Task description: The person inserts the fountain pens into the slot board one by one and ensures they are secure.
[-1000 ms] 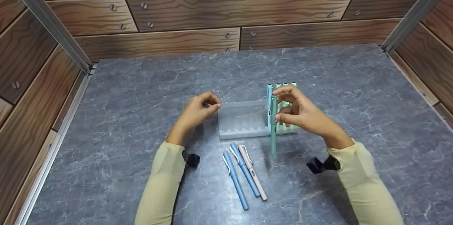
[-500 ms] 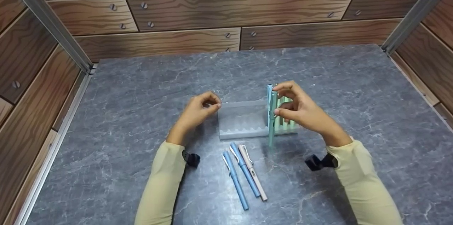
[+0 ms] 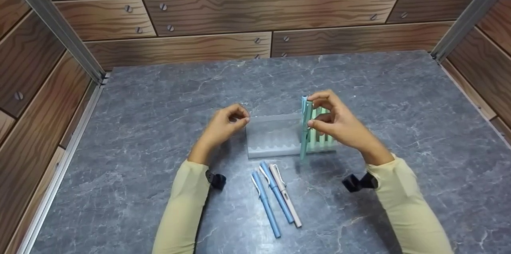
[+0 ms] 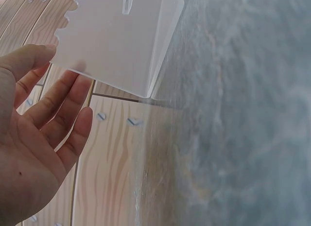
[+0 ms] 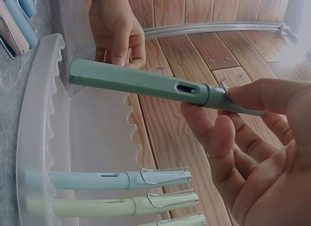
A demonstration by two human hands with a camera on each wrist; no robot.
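My right hand [image 3: 337,124] pinches a dark green fountain pen [image 5: 131,82] by its capped end, thumb near the clip. In the right wrist view the pen lies across over the frosted clear pen rack [image 3: 273,132], apart from its notches. Thumb and fingers of my left hand [image 4: 41,109] pinch the rack's left edge at a corner. Seated in the rack's right part are a pale blue pen [image 5: 92,180] and, beyond it, several light green pens [image 3: 323,138]. In the head view the held pen overlaps the pale blue one.
In front of the rack, two blue pens [image 3: 265,204] [image 3: 276,192] and a pinkish-beige pen [image 3: 290,205] lie on the grey marbled table [image 3: 159,98]. Wood-patterned walls [image 3: 207,10] and metal frame posts [image 3: 60,26] bound the table at the back and sides.
My right hand has shifted slightly away from me and left, bringing the dark green pen closer over the rack, beside the pale blue pen. The left hand has not moved.
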